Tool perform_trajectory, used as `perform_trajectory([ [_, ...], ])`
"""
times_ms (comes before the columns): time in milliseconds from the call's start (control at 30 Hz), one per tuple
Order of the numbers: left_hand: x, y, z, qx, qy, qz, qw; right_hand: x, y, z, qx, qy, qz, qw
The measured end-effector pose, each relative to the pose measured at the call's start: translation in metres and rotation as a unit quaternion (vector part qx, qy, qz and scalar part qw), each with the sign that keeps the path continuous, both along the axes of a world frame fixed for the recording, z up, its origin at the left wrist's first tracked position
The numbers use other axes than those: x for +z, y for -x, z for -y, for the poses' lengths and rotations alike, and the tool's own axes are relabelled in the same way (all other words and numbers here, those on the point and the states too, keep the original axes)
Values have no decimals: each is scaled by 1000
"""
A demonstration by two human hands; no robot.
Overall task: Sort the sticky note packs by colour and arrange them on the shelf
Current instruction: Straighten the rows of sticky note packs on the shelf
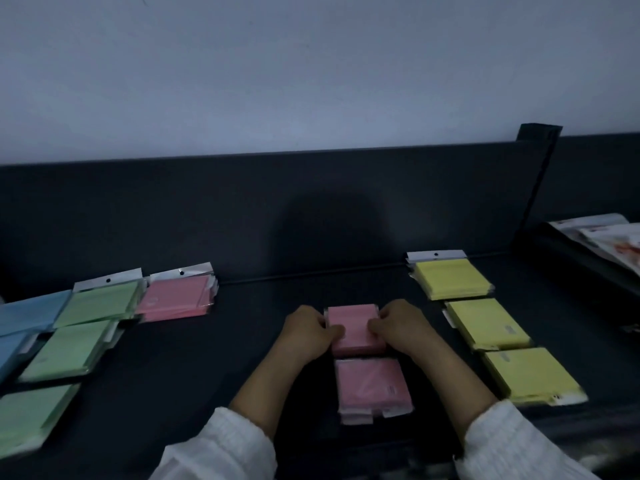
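Left hand [306, 336] and right hand [398, 329] gripping pink pack [355, 329] from both sides, fingers curled over its edges, second pink pack [372, 384] just below, on dark shelf [242, 341]

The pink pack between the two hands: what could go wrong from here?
1. The left hand and right hand hold the pink pack by its sides. It lies close to the nearer pink pack, so a pull backward may push that one toward the front of the shelf.
2. Another pink stack lies far left beside the green packs, so pink may stay split.
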State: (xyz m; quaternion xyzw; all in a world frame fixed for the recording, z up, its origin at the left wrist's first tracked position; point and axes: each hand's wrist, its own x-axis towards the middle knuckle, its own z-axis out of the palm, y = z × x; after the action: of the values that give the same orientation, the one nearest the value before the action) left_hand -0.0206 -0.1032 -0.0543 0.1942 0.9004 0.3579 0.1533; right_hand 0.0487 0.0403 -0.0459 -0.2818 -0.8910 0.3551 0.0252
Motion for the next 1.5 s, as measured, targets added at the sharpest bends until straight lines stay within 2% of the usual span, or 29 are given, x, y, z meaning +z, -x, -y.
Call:
perform_trajectory([
  [233, 8, 6, 11, -20, 43, -15, 999, 20, -4, 5, 8, -73, 26, 997],
  [367, 25, 29, 53, 35, 23, -67, 997, 52, 4, 21, 37, -109, -26, 993],
  [467, 30, 50, 92, 88, 5, -149, 985, 64, 23, 49, 83, -39, -48, 995],
  [567, 26, 70, 125, 146, -34, -219, 964, 65, 48, 88, 134, 0, -11, 991],
  [633, 17, 84, 141, 190, -28, -249, 949, 62, 65, 118, 158, 19, 9, 987],
  [767, -1, 101, 163, 241, -5, -250, 938, 48, 99, 172, 154, 109, 18, 982],
  [1067, -46, 126, 187, 198, 116, -266, 936, 16, 162, 222, 42, 220, -23, 974],
  [1300, -46, 132, 186, 186, 112, -280, 935, 17, 192, 224, -52, 397, -53, 915],
  [1400, -49, 133, 184, 182, 106, -270, 939, 17, 199, 223, -47, 405, -37, 912],
  [1500, -47, 130, 184, 190, 81, -240, 949, 20, 198, 226, -28, 380, -26, 924],
])
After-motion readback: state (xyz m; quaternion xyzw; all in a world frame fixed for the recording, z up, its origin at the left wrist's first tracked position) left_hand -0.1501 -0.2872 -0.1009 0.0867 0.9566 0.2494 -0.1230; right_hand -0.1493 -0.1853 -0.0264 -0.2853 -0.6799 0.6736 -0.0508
